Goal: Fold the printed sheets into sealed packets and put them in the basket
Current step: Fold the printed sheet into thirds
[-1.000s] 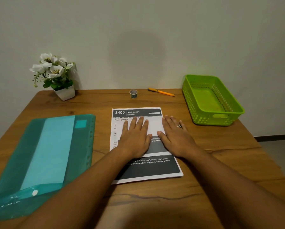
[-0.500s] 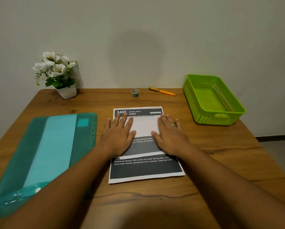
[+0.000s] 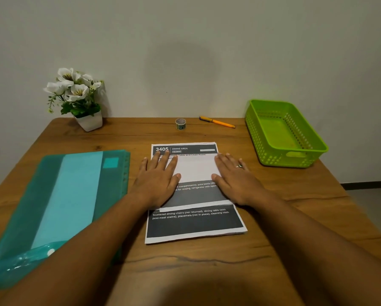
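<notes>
Sheet (image 3: 196, 224) lies mid-table, part-folded, its white flap pressed flat by the left hand (image 3: 157, 182) on the left edge and the right hand (image 3: 236, 182) on the right, fingers straight and spread. Bare table (image 3: 240, 140) lies open between sheet and basket (image 3: 282, 133) at the right rear; folder (image 3: 59, 199) lies near the sheet's left edge. Tape (image 3: 180, 124), pen (image 3: 217, 122) and plant (image 3: 81, 100) line the back edge against a plain wall.

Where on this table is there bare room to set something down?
Bare wood: between printed sheet and basket; at the back between flower pot and tape roll. Crowded: folder at left; left hand and right hand on the sheet.
</notes>
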Available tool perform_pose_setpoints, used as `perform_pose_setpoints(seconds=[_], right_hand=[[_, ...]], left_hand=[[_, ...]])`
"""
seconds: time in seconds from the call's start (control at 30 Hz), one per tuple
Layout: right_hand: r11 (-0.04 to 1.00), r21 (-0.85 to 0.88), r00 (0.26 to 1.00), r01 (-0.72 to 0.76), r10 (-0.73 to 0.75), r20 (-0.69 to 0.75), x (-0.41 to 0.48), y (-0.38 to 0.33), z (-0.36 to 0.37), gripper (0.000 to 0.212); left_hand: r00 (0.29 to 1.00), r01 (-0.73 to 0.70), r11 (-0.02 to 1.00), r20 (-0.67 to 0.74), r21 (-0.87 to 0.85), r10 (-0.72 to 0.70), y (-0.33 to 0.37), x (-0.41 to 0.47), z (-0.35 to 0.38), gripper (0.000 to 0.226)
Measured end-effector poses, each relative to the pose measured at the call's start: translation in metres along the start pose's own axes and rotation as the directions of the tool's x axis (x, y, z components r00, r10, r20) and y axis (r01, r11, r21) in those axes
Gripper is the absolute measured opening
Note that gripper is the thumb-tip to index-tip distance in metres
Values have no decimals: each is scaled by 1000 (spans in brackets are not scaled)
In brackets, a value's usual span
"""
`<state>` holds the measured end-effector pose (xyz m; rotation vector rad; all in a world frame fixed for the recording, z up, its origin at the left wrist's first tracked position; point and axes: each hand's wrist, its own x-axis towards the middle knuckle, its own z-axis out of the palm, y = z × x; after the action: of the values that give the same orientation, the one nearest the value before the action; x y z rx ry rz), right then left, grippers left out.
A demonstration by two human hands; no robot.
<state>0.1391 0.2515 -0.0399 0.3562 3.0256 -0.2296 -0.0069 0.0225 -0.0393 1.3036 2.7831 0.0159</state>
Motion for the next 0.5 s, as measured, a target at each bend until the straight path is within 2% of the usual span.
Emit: perform_pose_setpoints(seconds=[0.23,0.5], right_hand=[[999,3,995,-35,34,95,1,4,-21,75],[999,54,995,6,-11,102,20,0,-52,85]], left_hand=[[997,-25,998,78,62,20,-3,9,-20,90],[989,-35,999,141,-30,39,5,23,-54,82]])
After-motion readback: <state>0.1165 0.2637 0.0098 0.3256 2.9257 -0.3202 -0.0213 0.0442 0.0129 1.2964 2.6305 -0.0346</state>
